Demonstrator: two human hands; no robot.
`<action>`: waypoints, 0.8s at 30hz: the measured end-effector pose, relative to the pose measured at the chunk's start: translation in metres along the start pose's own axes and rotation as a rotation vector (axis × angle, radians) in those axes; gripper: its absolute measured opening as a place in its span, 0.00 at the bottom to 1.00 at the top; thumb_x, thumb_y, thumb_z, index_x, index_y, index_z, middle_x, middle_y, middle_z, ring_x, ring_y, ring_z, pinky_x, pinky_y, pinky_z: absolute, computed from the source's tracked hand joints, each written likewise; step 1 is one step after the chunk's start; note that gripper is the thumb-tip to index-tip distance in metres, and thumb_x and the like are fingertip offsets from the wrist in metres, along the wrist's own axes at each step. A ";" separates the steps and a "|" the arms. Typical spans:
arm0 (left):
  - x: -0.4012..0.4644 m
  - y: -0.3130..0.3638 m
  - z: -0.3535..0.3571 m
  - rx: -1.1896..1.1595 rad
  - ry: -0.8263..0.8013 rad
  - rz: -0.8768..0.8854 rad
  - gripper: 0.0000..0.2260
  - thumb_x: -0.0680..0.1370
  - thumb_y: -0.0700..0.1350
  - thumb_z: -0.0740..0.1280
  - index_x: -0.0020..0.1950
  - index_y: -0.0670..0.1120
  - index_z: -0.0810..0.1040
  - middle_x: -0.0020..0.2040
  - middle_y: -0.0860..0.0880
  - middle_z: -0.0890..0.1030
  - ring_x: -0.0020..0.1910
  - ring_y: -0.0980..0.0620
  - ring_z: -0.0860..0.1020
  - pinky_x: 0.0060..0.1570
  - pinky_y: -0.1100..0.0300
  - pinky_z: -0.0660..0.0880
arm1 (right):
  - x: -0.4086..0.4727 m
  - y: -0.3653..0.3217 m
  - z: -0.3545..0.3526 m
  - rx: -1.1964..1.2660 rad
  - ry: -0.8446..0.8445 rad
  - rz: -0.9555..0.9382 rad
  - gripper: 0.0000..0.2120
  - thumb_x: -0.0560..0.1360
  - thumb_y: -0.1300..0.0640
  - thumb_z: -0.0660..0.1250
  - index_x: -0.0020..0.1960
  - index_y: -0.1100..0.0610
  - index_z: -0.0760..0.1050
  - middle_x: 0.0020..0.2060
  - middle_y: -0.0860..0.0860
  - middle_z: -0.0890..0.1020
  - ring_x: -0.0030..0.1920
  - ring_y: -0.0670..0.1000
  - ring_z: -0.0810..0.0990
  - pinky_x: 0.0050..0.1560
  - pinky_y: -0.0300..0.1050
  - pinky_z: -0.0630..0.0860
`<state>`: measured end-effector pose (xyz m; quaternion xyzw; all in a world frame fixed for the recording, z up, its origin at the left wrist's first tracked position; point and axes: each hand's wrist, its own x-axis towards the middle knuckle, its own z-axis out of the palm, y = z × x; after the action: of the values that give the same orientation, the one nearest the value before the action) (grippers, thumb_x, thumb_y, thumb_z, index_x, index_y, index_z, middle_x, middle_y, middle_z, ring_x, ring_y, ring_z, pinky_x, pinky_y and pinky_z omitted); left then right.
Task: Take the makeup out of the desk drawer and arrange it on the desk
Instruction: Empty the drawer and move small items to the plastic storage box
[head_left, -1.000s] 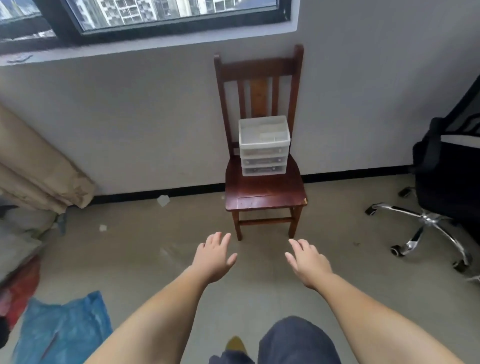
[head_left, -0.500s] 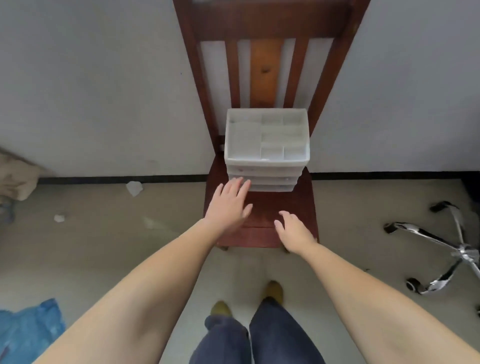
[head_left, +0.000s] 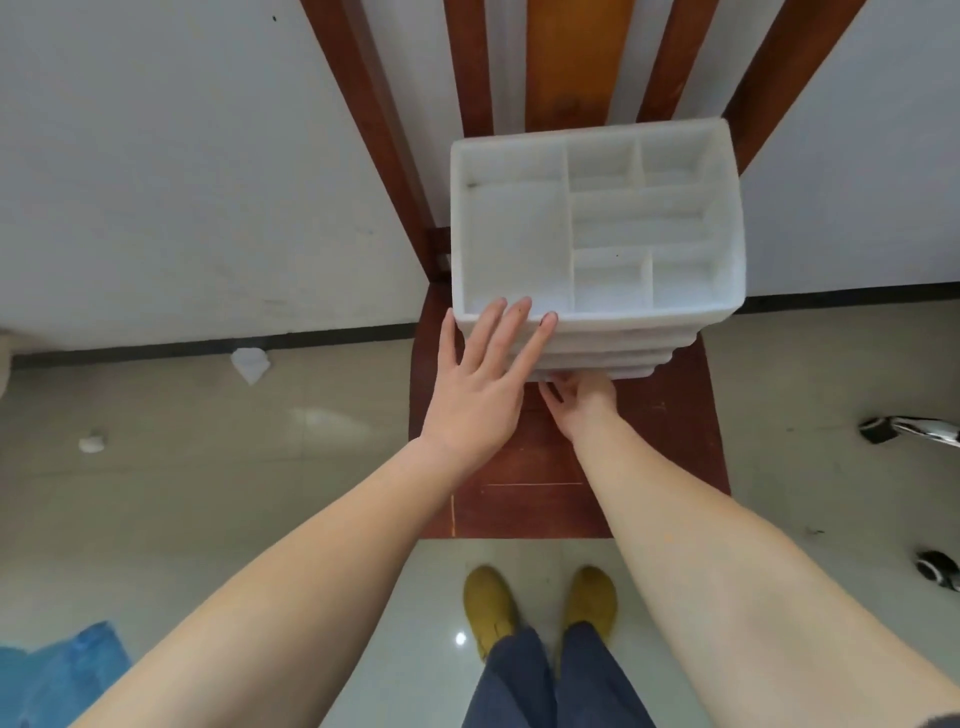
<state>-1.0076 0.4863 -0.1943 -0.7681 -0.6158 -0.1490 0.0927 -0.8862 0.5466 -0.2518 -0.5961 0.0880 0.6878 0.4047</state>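
The room has a pale glossy tile floor (head_left: 260, 493) and a white wall (head_left: 156, 182) with a dark skirting line, and a red-brown wooden chair (head_left: 670, 415) stands against this wall. Nearest to the camera, the person's two yellow-brown shoes (head_left: 491, 608) and dark blue trouser legs are seen from above, just in front of the chair seat, and a blue cloth or bag (head_left: 67, 670) lies on the floor far to the left, cut off by the frame edge. Both bare forearms reach forward over the seat. The left hand (head_left: 480, 379) is flat, palm down, with straight fingers a little spread; its fingertips rest on the front left rim of the white plastic drawer organizer (head_left: 722, 249) that stands on the seat. The right hand (head_left: 582, 397) is lower and just to the right of the left hand, at the bottom front edge of the organizer. Its fingers go under the lowest drawer front and are hidden there, so I cannot tell if they hold a handle or only touch it. The open top tray of the organizer, beyond the left fingertips, is divided into several compartments. The drawer fronts appear only as thin stepped edges, so what is inside is hidden and no makeup can be made out. At the right edge, chrome legs and a caster of an office chair (head_left: 909, 431) are partly cut off. Small white scraps (head_left: 249, 364) lie on the floor by the wall, to the left of the hands.
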 end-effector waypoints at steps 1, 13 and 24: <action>0.000 0.001 0.000 -0.011 0.004 -0.007 0.32 0.71 0.35 0.63 0.73 0.48 0.59 0.71 0.45 0.59 0.71 0.44 0.60 0.65 0.34 0.60 | 0.000 0.003 -0.002 0.009 0.016 0.004 0.18 0.77 0.69 0.47 0.57 0.59 0.72 0.49 0.55 0.79 0.56 0.55 0.77 0.57 0.52 0.75; -0.003 0.011 -0.018 -0.036 -0.203 -0.064 0.31 0.70 0.38 0.50 0.75 0.47 0.55 0.74 0.44 0.55 0.74 0.41 0.54 0.66 0.32 0.58 | -0.057 0.049 -0.108 -0.178 -0.017 0.147 0.23 0.76 0.75 0.44 0.67 0.67 0.66 0.66 0.64 0.70 0.64 0.60 0.73 0.60 0.53 0.71; -0.037 0.034 0.034 -0.330 -0.756 -0.136 0.23 0.78 0.41 0.57 0.74 0.46 0.61 0.73 0.45 0.63 0.71 0.43 0.64 0.65 0.51 0.68 | -0.032 -0.046 -0.070 -1.944 -0.290 -0.766 0.24 0.78 0.61 0.58 0.73 0.54 0.62 0.71 0.54 0.66 0.69 0.56 0.67 0.66 0.50 0.69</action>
<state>-0.9777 0.4557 -0.2371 -0.7310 -0.6235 0.0408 -0.2742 -0.8046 0.5204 -0.2255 -0.5641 -0.7446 0.3534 -0.0503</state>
